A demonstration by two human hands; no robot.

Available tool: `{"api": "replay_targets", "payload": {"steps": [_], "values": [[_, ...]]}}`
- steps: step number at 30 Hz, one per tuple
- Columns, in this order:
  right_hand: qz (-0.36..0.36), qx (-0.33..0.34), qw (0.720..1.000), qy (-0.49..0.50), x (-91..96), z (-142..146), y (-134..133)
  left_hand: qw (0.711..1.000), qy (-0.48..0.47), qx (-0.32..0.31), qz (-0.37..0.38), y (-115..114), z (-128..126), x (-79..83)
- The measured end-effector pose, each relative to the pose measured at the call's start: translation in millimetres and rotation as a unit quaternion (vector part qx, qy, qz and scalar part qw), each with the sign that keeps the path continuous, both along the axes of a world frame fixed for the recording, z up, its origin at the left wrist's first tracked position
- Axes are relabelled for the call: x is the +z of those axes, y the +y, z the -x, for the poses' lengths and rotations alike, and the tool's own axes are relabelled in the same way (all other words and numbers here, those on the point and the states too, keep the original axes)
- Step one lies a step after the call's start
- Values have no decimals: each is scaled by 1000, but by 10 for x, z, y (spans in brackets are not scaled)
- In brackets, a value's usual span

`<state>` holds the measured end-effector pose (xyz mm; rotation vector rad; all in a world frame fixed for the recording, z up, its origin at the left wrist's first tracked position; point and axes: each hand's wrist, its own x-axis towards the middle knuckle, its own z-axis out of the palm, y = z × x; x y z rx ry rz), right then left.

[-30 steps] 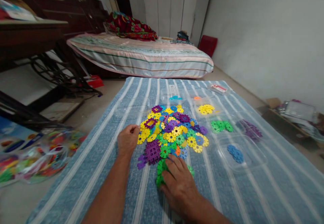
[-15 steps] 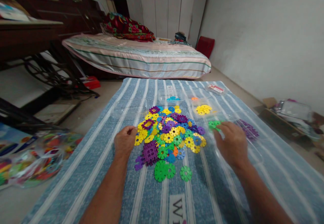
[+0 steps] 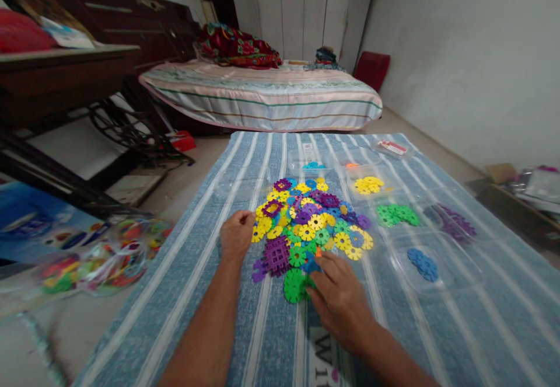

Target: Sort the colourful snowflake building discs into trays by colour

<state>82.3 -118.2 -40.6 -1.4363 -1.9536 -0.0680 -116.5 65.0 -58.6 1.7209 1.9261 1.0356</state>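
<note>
A heap of toothed plastic snowflake discs (image 3: 315,221) in yellow, green, blue, purple and orange lies on the striped cloth. My left hand (image 3: 237,236) rests at the heap's left edge, its fingers curled closed; whatever may be inside is hidden. At the front of the heap my right hand (image 3: 343,293) reaches down, thumb and fingers closing around a green snowflake disc (image 3: 308,286) that they partly cover. Beside it lies a larger green disc (image 3: 294,285). A purple square lattice piece (image 3: 277,255) sits left of these.
Clear plastic trays hold sorted pieces: green discs (image 3: 398,215), blue discs (image 3: 423,264), yellow discs (image 3: 368,185) and purple squares (image 3: 457,223). A lidded clear box (image 3: 392,147) stands at the far right corner. Bags of colourful pieces (image 3: 105,264) lie on the floor at left.
My right hand has moved from the tray of green discs left and nearer, onto the heap's front. The view has swung left, showing the blue discs' tray. My left hand stays by the heap.
</note>
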Motion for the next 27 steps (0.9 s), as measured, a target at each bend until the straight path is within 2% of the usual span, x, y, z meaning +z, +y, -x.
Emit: {"api": "replay_targets", "payload": {"steps": [6,10,14,17,20,23,27], "values": [[-12,7,1000,-19,56,184,157,1000,-1,-6,0,-11,-1,-7],[1,16,997,-81,78,331,359,1000,-4,-9,0,-21,-1,14],[-7,38,990,-135,25,407,528,1000,5,-6,0,-2,16,33],[-19,45,990,-132,-33,400,562,1000,9,-3,2,32,37,22],[-28,49,993,-99,-40,357,522,1000,2,-4,4,57,48,5],[-54,34,997,-44,42,235,451,1000,2,-2,4,63,47,8],[-118,-27,993,-9,241,-224,352,1000,5,3,13,64,40,23]]}}
